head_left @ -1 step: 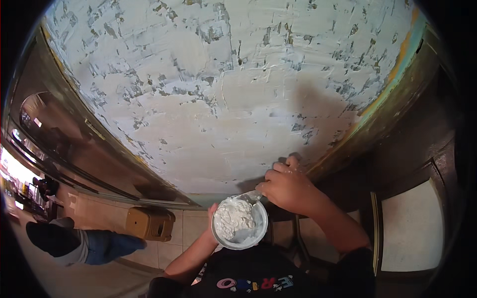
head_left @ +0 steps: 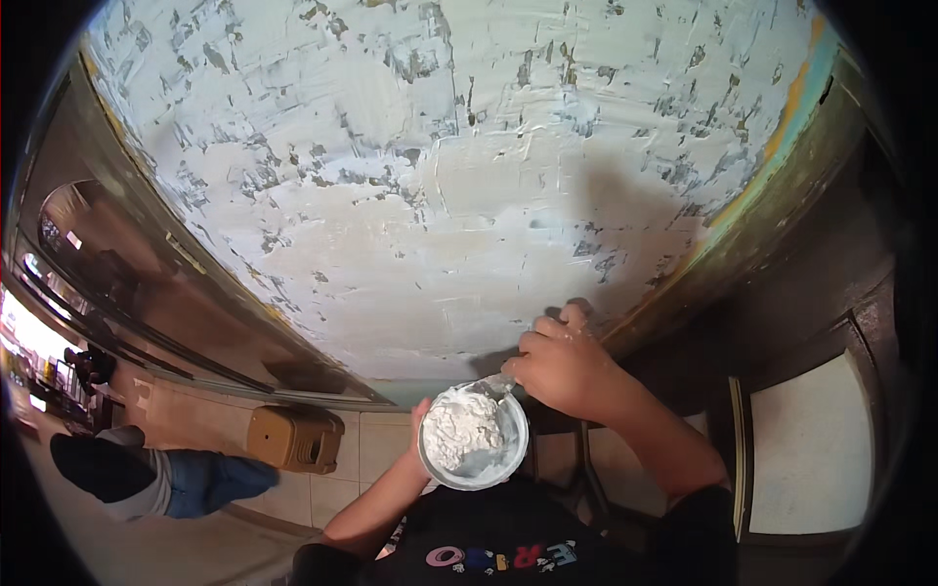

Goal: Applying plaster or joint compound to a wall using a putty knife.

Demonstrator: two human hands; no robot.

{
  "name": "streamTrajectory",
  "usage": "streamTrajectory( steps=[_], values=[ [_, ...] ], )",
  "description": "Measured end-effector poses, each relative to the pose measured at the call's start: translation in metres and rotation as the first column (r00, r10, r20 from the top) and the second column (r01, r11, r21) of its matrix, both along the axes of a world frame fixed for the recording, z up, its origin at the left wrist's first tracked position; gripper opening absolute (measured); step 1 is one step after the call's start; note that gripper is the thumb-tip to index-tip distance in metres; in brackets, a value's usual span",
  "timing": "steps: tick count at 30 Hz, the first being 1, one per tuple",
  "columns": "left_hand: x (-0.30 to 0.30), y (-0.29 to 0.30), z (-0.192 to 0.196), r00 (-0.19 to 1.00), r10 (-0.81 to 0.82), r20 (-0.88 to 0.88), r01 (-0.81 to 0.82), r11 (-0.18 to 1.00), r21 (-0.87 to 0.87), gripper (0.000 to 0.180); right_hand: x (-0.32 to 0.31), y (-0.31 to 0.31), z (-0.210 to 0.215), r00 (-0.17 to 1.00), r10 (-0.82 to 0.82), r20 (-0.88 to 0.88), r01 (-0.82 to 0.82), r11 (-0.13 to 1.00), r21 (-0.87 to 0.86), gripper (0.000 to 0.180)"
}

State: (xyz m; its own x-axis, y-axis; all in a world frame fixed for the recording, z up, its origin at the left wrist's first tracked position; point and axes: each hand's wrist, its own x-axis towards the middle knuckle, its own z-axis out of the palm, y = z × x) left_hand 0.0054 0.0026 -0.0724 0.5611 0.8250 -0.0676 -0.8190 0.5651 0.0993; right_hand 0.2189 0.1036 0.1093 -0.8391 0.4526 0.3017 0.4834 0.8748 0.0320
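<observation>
My left hand (head_left: 414, 455) is wrapped round the side of a round pale tub (head_left: 523, 447), held upright in front of my chest. Thick white putty (head_left: 461, 432) is heaped in it, mostly to the left, with a scraped patch at the lower right. Above the tub, my right hand (head_left: 564, 366) is closed on a putty knife (head_left: 491, 387). Its smeared blade points down-left and meets the tub's upper rim beside the putty. The handle is mostly hidden by my fingers. Just beyond the hand stands a wall (head_left: 469, 283), coated unevenly in white with grey patches showing through.
A brown plastic stool (head_left: 283, 438) stands on the tiled floor (head_left: 334, 493) at the left. Farther left is another person (head_left: 200, 483) in jeans. Dark wooden panelling (head_left: 156, 293) borders the wall's left side. A pale panel (head_left: 811, 449) in a dark frame lies at the right.
The other person at the left has shifted slightly. My hands, the tub and the putty knife are almost unmoved.
</observation>
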Motion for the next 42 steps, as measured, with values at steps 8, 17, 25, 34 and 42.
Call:
streamTrajectory(
  steps=[8,17,25,34,42],
  values=[
    [0.022,-0.002,0.012,1.000,-0.028,-0.007,0.028,0.999,-0.028,0.092,-0.015,0.000,0.014,0.991,0.119,0.067,-0.119,0.993,-0.011,0.004],
    [0.021,0.004,0.030,0.999,0.047,-0.003,-0.047,0.998,0.039,0.096,-0.001,-0.025,0.036,0.999,-0.010,-0.053,0.018,0.988,0.154,0.005],
    [0.023,-0.003,0.008,0.993,-0.038,0.109,0.037,0.999,0.018,0.085,-0.013,-0.002,0.022,0.993,-0.024,0.118,0.021,0.999,0.027,0.010],
    [0.036,-0.012,0.034,0.976,-0.202,0.081,0.210,0.971,-0.114,0.087,-0.045,0.012,0.011,0.944,0.192,0.268,-0.183,0.981,-0.059,0.008],
    [0.042,-0.005,0.058,0.974,0.087,0.207,-0.024,0.957,-0.288,0.088,-0.054,-0.006,0.023,0.911,0.355,0.211,-0.358,0.933,-0.025,0.006]
  ],
)
